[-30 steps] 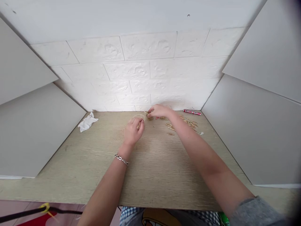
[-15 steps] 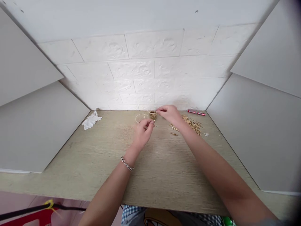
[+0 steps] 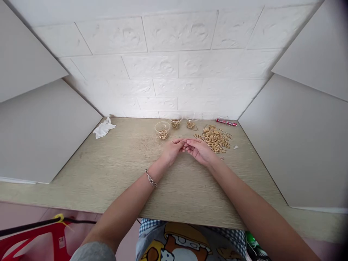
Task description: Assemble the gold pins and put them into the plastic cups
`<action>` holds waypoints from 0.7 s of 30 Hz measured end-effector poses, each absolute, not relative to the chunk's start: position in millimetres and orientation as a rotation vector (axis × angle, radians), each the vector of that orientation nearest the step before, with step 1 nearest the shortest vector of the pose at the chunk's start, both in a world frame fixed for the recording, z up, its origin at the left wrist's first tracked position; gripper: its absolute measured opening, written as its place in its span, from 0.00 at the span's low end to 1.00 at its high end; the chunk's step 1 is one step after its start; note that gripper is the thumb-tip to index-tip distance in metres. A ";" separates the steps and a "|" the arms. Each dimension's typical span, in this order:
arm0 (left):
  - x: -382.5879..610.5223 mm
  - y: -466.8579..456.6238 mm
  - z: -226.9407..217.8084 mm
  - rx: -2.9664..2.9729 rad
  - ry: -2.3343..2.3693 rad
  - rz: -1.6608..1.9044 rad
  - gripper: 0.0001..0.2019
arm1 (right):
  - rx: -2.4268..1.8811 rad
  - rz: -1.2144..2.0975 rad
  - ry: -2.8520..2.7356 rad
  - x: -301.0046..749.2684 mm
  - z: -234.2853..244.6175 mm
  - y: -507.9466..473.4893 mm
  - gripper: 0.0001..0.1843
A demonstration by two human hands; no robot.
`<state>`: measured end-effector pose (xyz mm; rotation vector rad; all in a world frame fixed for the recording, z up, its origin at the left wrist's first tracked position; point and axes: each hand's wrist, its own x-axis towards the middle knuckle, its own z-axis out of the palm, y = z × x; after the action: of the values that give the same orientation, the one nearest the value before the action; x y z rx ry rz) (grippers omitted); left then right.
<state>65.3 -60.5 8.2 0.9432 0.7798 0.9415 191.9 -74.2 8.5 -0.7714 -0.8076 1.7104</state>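
My left hand point(image 3: 174, 149) and my right hand point(image 3: 199, 149) meet over the middle of the table, fingertips pinched together. Whatever lies between them is too small and covered to make out. Just beyond stand three clear plastic cups: a left cup point(image 3: 162, 130), a middle cup point(image 3: 175, 121) and a right cup point(image 3: 191, 120), each with small gold-coloured metal pieces in the bottom. To the right of my right hand spreads a pile of thin gold-coloured rods point(image 3: 216, 139).
A red tube-shaped pen or stick point(image 3: 226, 122) lies by the white wall at the back right. Crumpled white tissue point(image 3: 104, 128) rests at the back left. Grey panels point(image 3: 49, 134) wall in both sides. Fine crumbs point(image 3: 146, 141) dot the table left of my hands.
My right hand has drawn back from the cups and come down to my left hand, and their fingertips now meet. The view has tilted slightly downward, and all three cups are uncovered.
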 end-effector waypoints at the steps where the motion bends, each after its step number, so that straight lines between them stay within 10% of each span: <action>1: 64.9 -60.0 8.1 0.938 0.780 0.940 0.11 | -0.767 1.710 -0.775 192.8 8.4 -74.1 0.05; 21: 63.9 -60.8 17.5 1.385 1.127 1.023 0.12 | -0.884 1.571 -0.616 187.7 6.1 -75.7 0.05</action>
<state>63.9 -60.8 17.5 1.3845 1.1268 1.0230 187.7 -75.7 6.1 -0.8843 -0.6163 1.5715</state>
